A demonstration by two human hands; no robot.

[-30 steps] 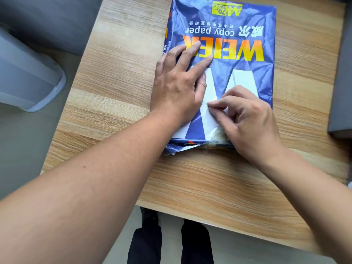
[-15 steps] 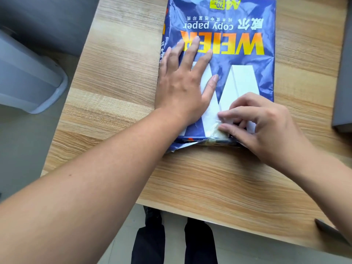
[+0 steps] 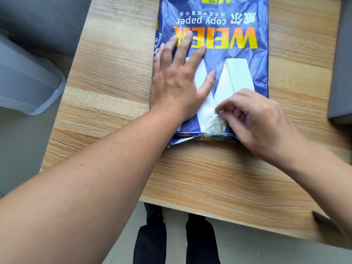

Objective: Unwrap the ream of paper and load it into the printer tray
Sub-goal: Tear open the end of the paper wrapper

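Observation:
A ream of copy paper (image 3: 238,23) in a blue wrapper with yellow letters lies flat on the wooden table (image 3: 114,63), its near end toward me. My left hand (image 3: 177,80) presses flat on the wrapper's left half, fingers spread. At the near end my right hand (image 3: 253,119) curls over the wrapper, fingertips pinching a crinkled, torn bit of wrapper (image 3: 213,124). A white corner of paper or inner flap (image 3: 181,142) pokes out under the near left edge.
A grey rounded bin or machine (image 3: 26,79) stands on the floor left of the table. A dark grey object (image 3: 342,73) sits at the table's right edge. My legs (image 3: 175,241) show below the table's near edge.
My left hand has slid farther up the wrapper and spread its fingers flat. My right hand has shifted right and down to the near edge, pinching the torn wrapper there.

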